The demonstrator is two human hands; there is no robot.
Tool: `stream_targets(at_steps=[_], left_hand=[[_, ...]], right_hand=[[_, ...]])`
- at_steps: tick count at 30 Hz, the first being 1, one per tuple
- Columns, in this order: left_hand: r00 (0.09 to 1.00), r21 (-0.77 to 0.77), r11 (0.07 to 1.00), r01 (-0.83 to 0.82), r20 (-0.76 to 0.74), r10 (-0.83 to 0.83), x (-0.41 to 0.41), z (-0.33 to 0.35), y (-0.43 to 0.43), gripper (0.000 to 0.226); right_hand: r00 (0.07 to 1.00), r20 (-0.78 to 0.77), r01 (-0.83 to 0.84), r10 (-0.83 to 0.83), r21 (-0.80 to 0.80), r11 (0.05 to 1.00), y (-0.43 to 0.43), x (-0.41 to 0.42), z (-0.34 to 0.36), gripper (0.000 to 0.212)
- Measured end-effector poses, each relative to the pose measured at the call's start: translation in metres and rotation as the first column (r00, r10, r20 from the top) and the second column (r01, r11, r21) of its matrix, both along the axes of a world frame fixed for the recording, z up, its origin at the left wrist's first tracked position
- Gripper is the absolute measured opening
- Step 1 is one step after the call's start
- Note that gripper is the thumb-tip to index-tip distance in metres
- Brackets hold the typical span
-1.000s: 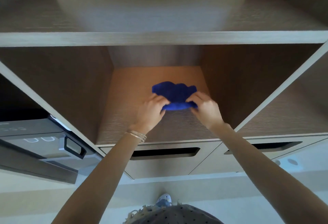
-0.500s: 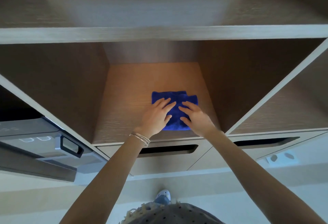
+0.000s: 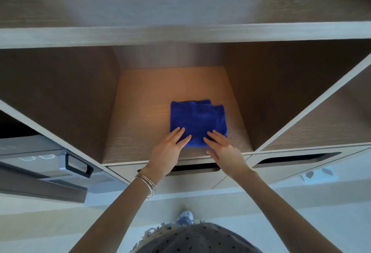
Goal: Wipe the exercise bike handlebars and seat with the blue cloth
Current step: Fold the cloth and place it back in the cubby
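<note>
The blue cloth (image 3: pixel 197 121) lies folded flat on the floor of an open wooden shelf compartment (image 3: pixel 140 132). My left hand (image 3: pixel 168 148) rests at the cloth's near left corner, fingers straight and spread, fingertips on the fabric. My right hand (image 3: pixel 222 148) sits at the near right corner, fingers also spread, tips on the cloth's edge. Neither hand grips the cloth. No exercise bike is in view.
A long shelf board (image 3: pixel 180 32) runs above the compartment. Drawers with slot handles (image 3: pixel 196 167) sit below it. A grey appliance with a black handle (image 3: pixel 78 165) stands at the left. Another open compartment (image 3: pixel 331 124) lies to the right.
The cloth went from bunched between my fingers to folded flat on the shelf. Both hands opened and slid back toward me, to the cloth's near edge.
</note>
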State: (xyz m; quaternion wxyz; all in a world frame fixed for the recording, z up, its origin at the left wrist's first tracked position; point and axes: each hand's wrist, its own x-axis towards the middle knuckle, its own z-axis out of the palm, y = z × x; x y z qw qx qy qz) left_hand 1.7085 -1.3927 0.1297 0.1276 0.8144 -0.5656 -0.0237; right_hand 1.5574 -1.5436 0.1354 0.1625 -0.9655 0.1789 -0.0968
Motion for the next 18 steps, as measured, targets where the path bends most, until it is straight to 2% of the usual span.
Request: stream_targets(at_steps=[5, 8, 14, 16, 18], left_hand=[[1.0, 0.08, 0.997, 0.009, -0.004, -0.009, 0.002, 0.011, -0.021, 0.069], [0.999, 0.093, 0.996, 0.017, 0.035, -0.021, 0.0, 0.011, -0.039, 0.068], [0.998, 0.106, 0.994, 0.036, 0.037, -0.041, 0.017, 0.008, -0.083, 0.071], [0.998, 0.117, 0.992, 0.043, 0.045, -0.048, 0.027, 0.009, -0.097, 0.07], [0.996, 0.138, 0.989, 0.045, 0.066, -0.055, 0.033, 0.014, -0.107, 0.067]], right_hand=[[1.0, 0.029, 0.008, -0.007, -0.039, 0.999, -0.02, -0.002, -0.001, 0.048], [0.997, -0.069, 0.047, -0.047, 0.01, 0.999, -0.037, 0.002, 0.006, 0.052], [0.948, -0.304, 0.085, -0.093, -0.038, 0.996, -0.075, 0.034, 0.019, 0.072], [0.935, -0.346, 0.075, -0.083, -0.038, 0.996, -0.087, 0.045, 0.02, 0.073], [0.941, -0.325, 0.103, -0.097, -0.001, 0.995, -0.092, 0.051, 0.022, 0.064]])
